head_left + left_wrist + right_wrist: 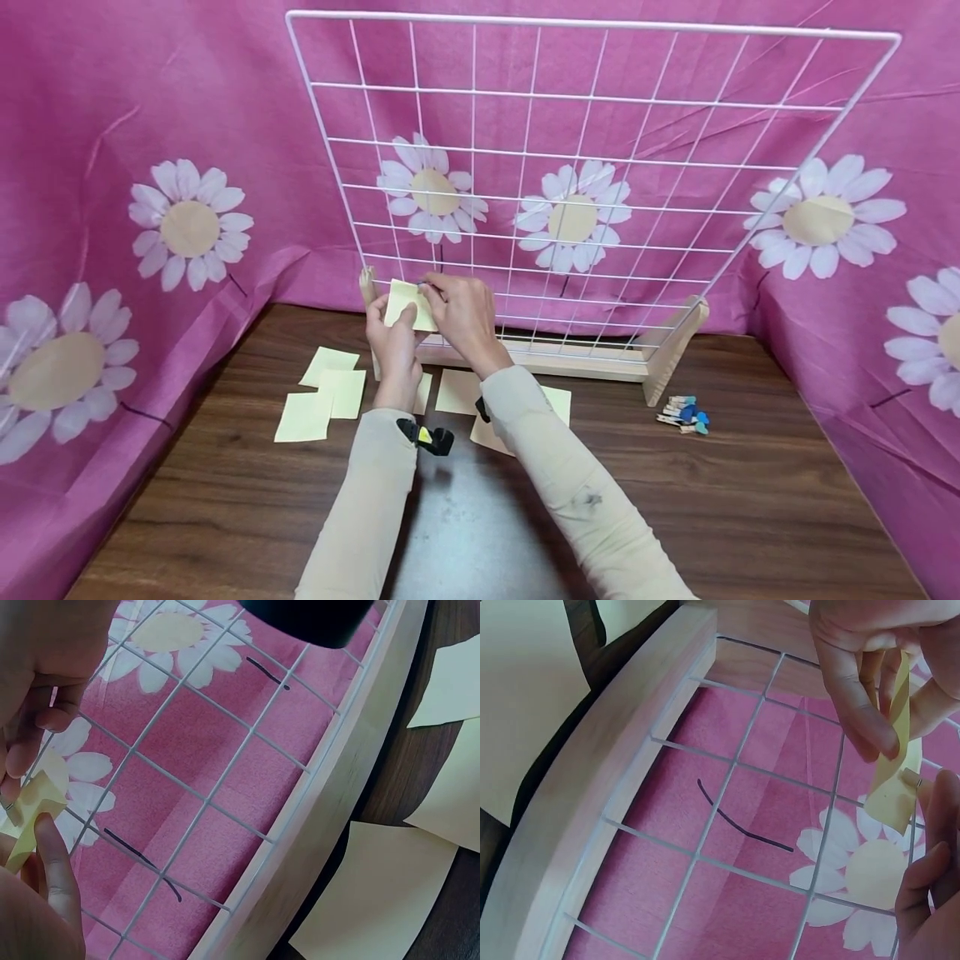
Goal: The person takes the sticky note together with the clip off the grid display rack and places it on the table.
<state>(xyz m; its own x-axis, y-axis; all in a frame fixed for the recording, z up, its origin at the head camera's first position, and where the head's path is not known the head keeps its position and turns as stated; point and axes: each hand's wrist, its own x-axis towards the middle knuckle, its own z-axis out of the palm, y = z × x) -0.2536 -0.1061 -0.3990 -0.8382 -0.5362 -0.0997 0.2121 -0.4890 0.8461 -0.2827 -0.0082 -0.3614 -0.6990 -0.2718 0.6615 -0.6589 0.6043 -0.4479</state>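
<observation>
My left hand [393, 346] pinches a pale yellow paper note [403, 307] between thumb and fingers, in front of the lower left of a white wire grid [600, 23]. At the note's upper edge, my right hand [467, 317] pinches a small wooden clothespin [911, 778]. Its tip touches the paper in the right wrist view; a bit of blue shows by the fingertips in the head view. Fingers hide most of the clothespin, and I cannot tell whether it clamps the note. The note bends in the right wrist view.
The grid stands upright in a wooden base [570, 364]. Several yellow notes [303, 417] lie on the dark wooden table at left, with more paper sheets [457, 392] under the arms. Small clothespins with blue and green tops [686, 414] are piled at right. Pink flowered cloth surrounds the table.
</observation>
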